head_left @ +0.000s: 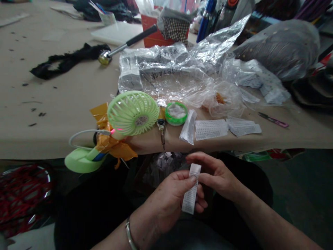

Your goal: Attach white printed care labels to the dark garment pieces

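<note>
My left hand [169,194], a bangle at its wrist, grips a narrow white printed label strip [190,198] between thumb and fingers, over my lap. Whether the strip is one label or several in a stack, I cannot tell. My right hand [220,177] is close to the strip's upper right edge, thumb beside it and index finger stretched above it. Its fingers are apart. On the table edge beyond lie printed label piles: a folded bunch [188,127], a fanned pile [211,130] and another fanned pile [243,125].
A green fan [133,113] and a soldering-iron-like tool [162,133] are at the table edge. Beside them sits a green round tub [176,114] with white filling. Thread snips [273,119] lie right. Clear plastic bags [166,74], a hammer-like tool [127,45] and black fabric [70,60] lie farther back.
</note>
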A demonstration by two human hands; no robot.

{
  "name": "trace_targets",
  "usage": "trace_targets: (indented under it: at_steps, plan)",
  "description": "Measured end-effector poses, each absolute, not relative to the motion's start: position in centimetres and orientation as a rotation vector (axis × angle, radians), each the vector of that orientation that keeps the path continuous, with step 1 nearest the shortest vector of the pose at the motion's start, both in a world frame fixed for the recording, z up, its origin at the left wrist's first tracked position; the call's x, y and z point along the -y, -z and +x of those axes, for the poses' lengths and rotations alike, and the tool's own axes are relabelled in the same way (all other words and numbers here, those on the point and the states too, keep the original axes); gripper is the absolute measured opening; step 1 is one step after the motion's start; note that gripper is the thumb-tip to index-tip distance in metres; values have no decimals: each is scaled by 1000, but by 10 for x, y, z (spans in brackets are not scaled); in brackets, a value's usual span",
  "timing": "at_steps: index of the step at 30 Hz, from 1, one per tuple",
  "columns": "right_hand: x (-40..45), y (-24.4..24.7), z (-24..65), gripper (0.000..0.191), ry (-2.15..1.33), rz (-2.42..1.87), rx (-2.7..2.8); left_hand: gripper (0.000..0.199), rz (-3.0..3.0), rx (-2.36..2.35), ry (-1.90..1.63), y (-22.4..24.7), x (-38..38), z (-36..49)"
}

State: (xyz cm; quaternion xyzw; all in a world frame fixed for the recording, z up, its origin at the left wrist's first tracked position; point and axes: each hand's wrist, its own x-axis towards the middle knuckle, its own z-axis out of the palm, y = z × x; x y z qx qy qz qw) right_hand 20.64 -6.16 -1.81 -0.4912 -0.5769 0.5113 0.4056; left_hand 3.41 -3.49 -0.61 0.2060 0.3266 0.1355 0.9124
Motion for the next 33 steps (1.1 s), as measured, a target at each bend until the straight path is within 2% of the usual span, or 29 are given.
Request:
trace_targets:
  at_steps: [4,9,13,19,22,27,33]
  plan:
    - [69,5,200,39,-591,-1432,1833,20,477,-744,-314,3,33,35]
    - [70,5,193,32,-427,-1458,1969,18,486,-748,-335,3,33,35]
    - [69,7,191,31,-556,-1448,1861,20,476,-757,-341,3,34,33]
    - [60,15,184,18,-1195,-1379,1209,22,537,-823,-372,0,34,27]
    - [54,20,177,16,-1375,-1314,996,23,603,-874,-393,-1,33,24]
    - [47,21,161,18,-1435,-1280,904,25,697,-921,-469,-5,34,17]
    - [35,17,143,17,-1367,-1233,1003,16,973,-1032,-653,1,27,1]
